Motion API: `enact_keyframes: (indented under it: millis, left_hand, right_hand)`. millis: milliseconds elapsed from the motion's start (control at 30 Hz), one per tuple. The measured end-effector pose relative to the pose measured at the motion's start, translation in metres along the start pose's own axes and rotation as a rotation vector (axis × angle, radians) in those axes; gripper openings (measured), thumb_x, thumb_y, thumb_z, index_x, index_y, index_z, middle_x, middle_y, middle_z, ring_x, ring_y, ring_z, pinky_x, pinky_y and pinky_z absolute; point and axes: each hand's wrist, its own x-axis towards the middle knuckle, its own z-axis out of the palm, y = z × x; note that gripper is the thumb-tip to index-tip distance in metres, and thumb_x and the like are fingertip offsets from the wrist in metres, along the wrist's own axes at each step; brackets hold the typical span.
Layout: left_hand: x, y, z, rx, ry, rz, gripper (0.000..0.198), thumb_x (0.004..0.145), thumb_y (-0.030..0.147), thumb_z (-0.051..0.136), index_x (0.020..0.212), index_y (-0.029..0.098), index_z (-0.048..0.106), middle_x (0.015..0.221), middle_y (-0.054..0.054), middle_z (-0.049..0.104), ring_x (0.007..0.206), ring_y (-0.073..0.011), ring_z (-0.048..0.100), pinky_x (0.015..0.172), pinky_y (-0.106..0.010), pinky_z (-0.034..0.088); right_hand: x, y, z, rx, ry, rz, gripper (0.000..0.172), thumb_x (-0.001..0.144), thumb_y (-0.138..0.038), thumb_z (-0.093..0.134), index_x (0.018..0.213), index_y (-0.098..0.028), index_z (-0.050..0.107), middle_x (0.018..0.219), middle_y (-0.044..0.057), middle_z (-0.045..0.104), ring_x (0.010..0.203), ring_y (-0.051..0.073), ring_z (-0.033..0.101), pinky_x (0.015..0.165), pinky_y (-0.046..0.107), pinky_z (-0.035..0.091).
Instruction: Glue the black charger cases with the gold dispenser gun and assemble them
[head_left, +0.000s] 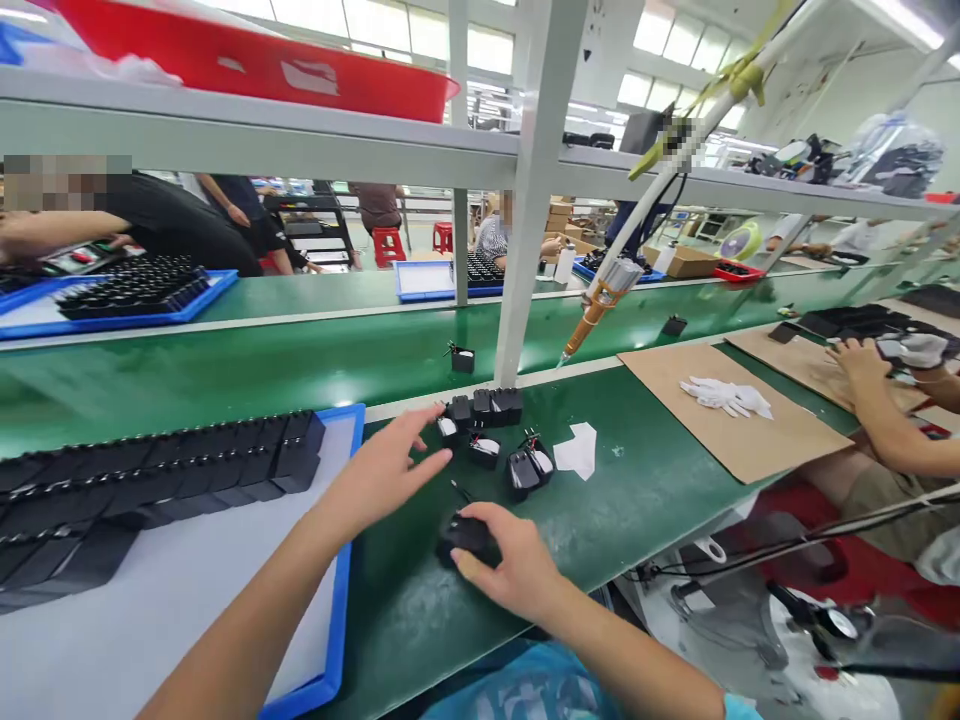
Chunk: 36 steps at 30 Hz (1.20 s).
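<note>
My right hand is closed around a small black plastic housing on the green bench near the front edge. My left hand reaches forward with fingers spread, its fingertips just short of a cluster of several small black housings, some with white labels and wires. Two more loose housings lie just beyond my right hand. A blue-rimmed tray at my left holds rows of black housings.
A hanging electric screwdriver dangles above the bench by a white shelf post. White paper scrap, cardboard sheet with white gloves. A co-worker's arm works at right; other people sit across the conveyor.
</note>
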Motion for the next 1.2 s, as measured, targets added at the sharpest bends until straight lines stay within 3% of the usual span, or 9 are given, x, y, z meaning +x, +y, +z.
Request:
enact_keyframes:
  millis: [167,333,500,600,667,833,933,1033,1200]
  left_hand:
    - [-0.082,-0.012,0.028,-0.07,0.021,-0.079,0.051,0.089,0.043,0.052,0.139,0.032,0.046,0.124,-0.006,0.061,0.098,-0.0213,0.065,0.079,-0.034,0.058]
    - [-0.138,-0.021,0.086,-0.17,0.192,-0.197,0.067,0.087,0.041,0.059,0.148,0.035,0.03,0.146,-0.009,0.043,0.122,-0.0268,0.057,0.094,-0.042,0.055]
    - [-0.125,-0.004,0.136,-0.114,0.36,-0.274,0.087,0.081,0.039,0.066,0.152,0.035,0.016,0.152,-0.01,0.032,0.133,-0.0326,0.046,0.101,-0.051,0.049]
    - [-0.108,0.0,0.152,-0.13,0.449,-0.284,0.076,0.087,0.034,0.057,0.153,0.029,0.019,0.141,-0.013,0.043,0.129,-0.031,0.049,0.099,-0.051,0.049]
    - [-0.104,-0.001,0.156,-0.193,0.47,-0.286,0.07,0.09,0.029,0.052,0.153,0.028,0.021,0.132,-0.013,0.051,0.124,-0.0292,0.052,0.1,-0.05,0.048]
    - [-0.124,-0.004,0.131,-0.525,0.364,-0.32,0.095,0.071,0.032,0.076,0.151,0.034,0.025,0.125,-0.01,0.057,0.114,-0.0299,0.058,0.098,-0.046,0.049]
    - [-0.142,-0.01,0.096,-0.825,0.503,-0.324,0.106,0.062,0.048,0.084,0.15,0.032,0.027,0.124,-0.01,0.059,0.111,-0.0291,0.059,0.09,-0.039,0.053]
    - [-0.152,-0.025,0.058,-1.134,0.7,-0.273,0.098,0.06,0.066,0.078,0.142,0.026,0.042,0.111,-0.008,0.064,0.1,-0.025,0.063,0.086,-0.034,0.053]
    - [-0.166,-0.046,0.021,-1.444,0.782,-0.345,0.081,0.063,0.074,0.071,0.124,0.021,0.059,0.108,-0.007,0.066,0.101,-0.0212,0.063,0.09,-0.029,0.051]
  right_hand:
    - [0.0,0.006,0.032,-0.219,-0.175,-0.078,0.028,0.084,-0.034,0.056,0.111,-0.026,0.053,0.107,0.009,0.069,0.093,0.029,0.069,0.078,0.042,0.056]
    - [0.02,-0.01,-0.013,-0.131,-0.228,-0.079,0.045,0.081,-0.046,0.065,0.119,-0.027,0.05,0.114,0.005,0.067,0.1,0.021,0.068,0.081,0.032,0.056]
    - [0.151,-0.023,-0.059,-0.55,-0.165,-0.029,0.037,0.094,-0.036,0.051,0.128,-0.023,0.048,0.129,0.007,0.059,0.113,0.02,0.061,0.094,0.033,0.05]
    - [0.237,-0.02,-0.053,-0.669,-0.186,0.034,0.046,0.092,-0.034,0.058,0.134,-0.021,0.046,0.135,0.012,0.053,0.113,0.025,0.06,0.093,0.043,0.052]
    - [0.274,-0.019,-0.041,-0.73,-0.213,0.075,0.043,0.092,-0.035,0.059,0.131,-0.018,0.051,0.132,0.011,0.054,0.112,0.024,0.059,0.093,0.046,0.052]
    - [0.305,-0.017,-0.014,-0.805,-0.351,0.066,0.037,0.093,-0.035,0.059,0.124,-0.016,0.056,0.123,0.01,0.06,0.105,0.021,0.062,0.088,0.043,0.055]
    - [0.312,-0.021,-0.004,-0.811,-0.424,0.012,0.036,0.093,-0.035,0.059,0.123,-0.016,0.056,0.122,0.009,0.06,0.104,0.021,0.062,0.088,0.042,0.055]
    - [0.31,-0.031,0.005,-0.779,-0.488,-0.066,0.038,0.093,-0.037,0.057,0.125,-0.016,0.054,0.12,0.009,0.061,0.102,0.021,0.063,0.087,0.042,0.055]
    - [0.261,-0.056,0.012,-0.676,-0.629,-0.257,0.061,0.089,-0.036,0.059,0.144,-0.02,0.037,0.116,0.009,0.067,0.097,0.021,0.066,0.084,0.032,0.05]
